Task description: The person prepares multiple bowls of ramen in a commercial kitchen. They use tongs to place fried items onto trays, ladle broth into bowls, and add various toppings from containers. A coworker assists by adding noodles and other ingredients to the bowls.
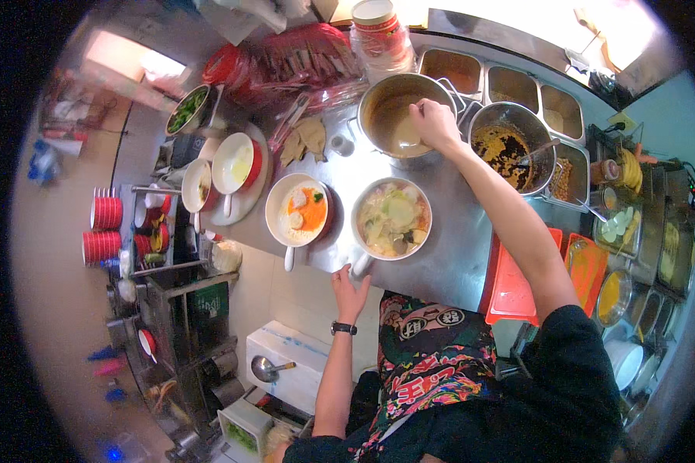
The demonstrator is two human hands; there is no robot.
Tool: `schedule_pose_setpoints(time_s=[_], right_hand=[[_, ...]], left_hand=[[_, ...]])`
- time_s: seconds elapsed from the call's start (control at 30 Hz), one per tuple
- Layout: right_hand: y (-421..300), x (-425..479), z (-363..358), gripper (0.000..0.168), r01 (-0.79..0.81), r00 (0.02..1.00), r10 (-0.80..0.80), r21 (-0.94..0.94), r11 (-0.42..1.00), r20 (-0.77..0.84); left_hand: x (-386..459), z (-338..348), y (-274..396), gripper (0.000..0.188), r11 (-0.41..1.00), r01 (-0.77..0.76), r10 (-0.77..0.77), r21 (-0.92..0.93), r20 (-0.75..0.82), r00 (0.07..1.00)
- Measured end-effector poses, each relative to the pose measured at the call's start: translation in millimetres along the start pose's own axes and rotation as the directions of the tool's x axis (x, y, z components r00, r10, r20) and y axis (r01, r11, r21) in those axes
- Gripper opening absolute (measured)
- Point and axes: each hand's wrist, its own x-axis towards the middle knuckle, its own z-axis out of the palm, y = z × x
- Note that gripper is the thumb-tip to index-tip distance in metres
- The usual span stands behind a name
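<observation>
My right hand (434, 123) reaches over a deep steel pot (382, 110) of pale brownish liquid, its fingers bent downward; whether it grips something there is hidden. My left hand (350, 294), with a watch at the wrist, is at the near edge of the steel table (446, 272), fingers apart, beside the handle of a white bowl (391, 219) filled with leafy vegetables in broth. Left of that bowl stands a red-and-white handled bowl (299, 211) holding orange sauce, pale round pieces and a bit of green.
A steel pot (512, 149) of dark and yellow sauce with a spoon stands right of the first pot. Red trays (521, 283) lie at the table's right edge. Two handled bowls (240, 163) (197, 185) rest on a round board at left. A ladle (269, 368) lies on a white box below.
</observation>
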Motion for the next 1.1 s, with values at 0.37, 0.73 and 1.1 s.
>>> schedule_pose_setpoints(time_s=[0.37, 0.73, 1.1], right_hand=[[4, -28, -58, 0.022, 0.31, 0.939, -0.297, -0.054, 0.949, 0.171], [1, -54, -91, 0.026, -0.356, 0.893, 0.451, 0.595, 0.72, -0.011], [-55, -130, -132, 0.03, -0.26, 0.834, 0.505, 0.65, 0.714, -0.221]], left_hand=[[55, 36, -24, 0.037, 0.995, 0.071, -0.011, -0.067, 0.649, 0.761], [77, 78, 4, 0.046, 0.913, 0.019, 0.291, -0.407, 0.683, 0.67], [87, 119, -3, 0.047, 0.885, 0.092, 0.326, -0.456, 0.75, 0.576]])
